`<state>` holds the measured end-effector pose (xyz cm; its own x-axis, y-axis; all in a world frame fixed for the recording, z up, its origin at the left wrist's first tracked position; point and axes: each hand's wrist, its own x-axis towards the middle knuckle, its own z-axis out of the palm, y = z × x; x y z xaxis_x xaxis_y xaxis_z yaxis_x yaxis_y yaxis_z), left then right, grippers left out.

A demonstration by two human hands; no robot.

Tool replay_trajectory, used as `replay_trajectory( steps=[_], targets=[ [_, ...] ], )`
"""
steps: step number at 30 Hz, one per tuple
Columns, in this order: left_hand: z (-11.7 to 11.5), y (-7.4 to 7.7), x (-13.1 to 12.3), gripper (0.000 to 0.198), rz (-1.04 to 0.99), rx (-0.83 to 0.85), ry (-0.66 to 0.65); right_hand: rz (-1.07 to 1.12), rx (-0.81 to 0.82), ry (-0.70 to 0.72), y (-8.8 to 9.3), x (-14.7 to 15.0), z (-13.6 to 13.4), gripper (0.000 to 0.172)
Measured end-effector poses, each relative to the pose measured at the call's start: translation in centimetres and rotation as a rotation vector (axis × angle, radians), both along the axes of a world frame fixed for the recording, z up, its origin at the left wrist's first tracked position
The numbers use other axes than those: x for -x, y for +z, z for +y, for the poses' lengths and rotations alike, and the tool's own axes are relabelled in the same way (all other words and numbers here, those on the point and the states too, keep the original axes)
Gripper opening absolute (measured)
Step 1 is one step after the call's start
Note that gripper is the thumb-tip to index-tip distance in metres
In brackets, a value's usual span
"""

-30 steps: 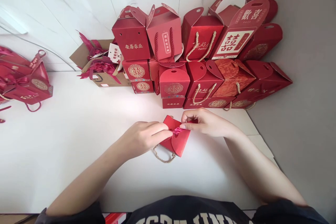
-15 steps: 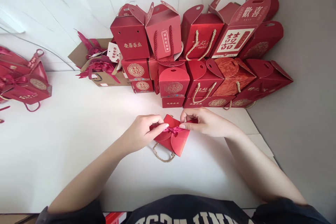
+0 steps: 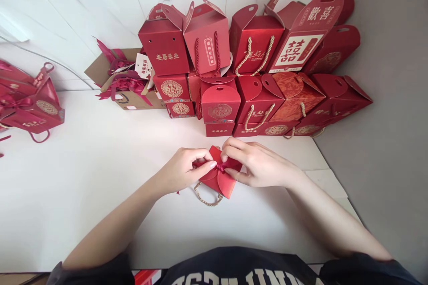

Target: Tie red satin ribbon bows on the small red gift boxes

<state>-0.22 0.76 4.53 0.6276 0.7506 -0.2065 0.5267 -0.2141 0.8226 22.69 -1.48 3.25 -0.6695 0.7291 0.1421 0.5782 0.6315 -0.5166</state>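
A small red gift box [image 3: 228, 183] with closed flaps and a twisted gold cord handle [image 3: 209, 204] rests on the white table in front of me. A dark pink ribbon [image 3: 220, 168] is knotted over its top. My left hand [image 3: 185, 169] pinches the ribbon just left of the knot, between thumb and forefinger. On the other side, my right hand [image 3: 259, 162] has its thumb and curled fingers at the knot, closed around the ribbon there. Part of the box's right side is hidden by that hand.
Stacked red gift boxes [image 3: 220, 104] stand along the tiled wall behind. To their left sits an open brown carton [image 3: 140, 102] holding ribbons. More ribboned boxes [image 3: 50, 113] are at the far left of the white table [image 3: 110, 151]. A grey wall bounds the right.
My right hand has moved left from the ribbon's right side to the knot. My left hand has barely shifted and keeps its pinch. The box stays in place.
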Motion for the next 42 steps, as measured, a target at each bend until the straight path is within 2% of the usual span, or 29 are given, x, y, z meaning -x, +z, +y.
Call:
replay_trajectory(
  steps=[14,18,25,27,31,38,42],
  targets=[
    [0.0,-0.3,0.1,0.029,0.061,-0.030,-0.012,0.018,-0.012,0.018,-0.7,0.4,0.1,0.016],
    [0.0,-0.4,0.1,0.037,0.071,-0.030,-0.008,0.031,-0.005,0.004,-0.9,0.4,0.2,0.016],
    [0.0,-0.4,0.6,0.049,0.167,0.094,0.043,0.080,0.017,0.005,-1.2,0.3,0.1,0.014],
    [0.0,-0.2,0.6,0.042,0.153,0.075,0.030,0.090,0.018,0.005,-1.3,0.3,0.1,0.013],
    [0.0,0.2,0.4,0.014,0.087,-0.008,-0.004,0.094,0.021,0.007,-1.4,0.3,0.1,0.013],
    [-0.3,-0.2,0.2,0.022,0.137,0.076,0.051,0.107,0.021,0.009,-1.4,0.3,0.2,0.014],
    [-0.4,-0.6,0.0,0.025,0.124,0.041,0.075,0.088,0.033,0.004,-1.4,0.4,0.3,0.013]
  ],
)
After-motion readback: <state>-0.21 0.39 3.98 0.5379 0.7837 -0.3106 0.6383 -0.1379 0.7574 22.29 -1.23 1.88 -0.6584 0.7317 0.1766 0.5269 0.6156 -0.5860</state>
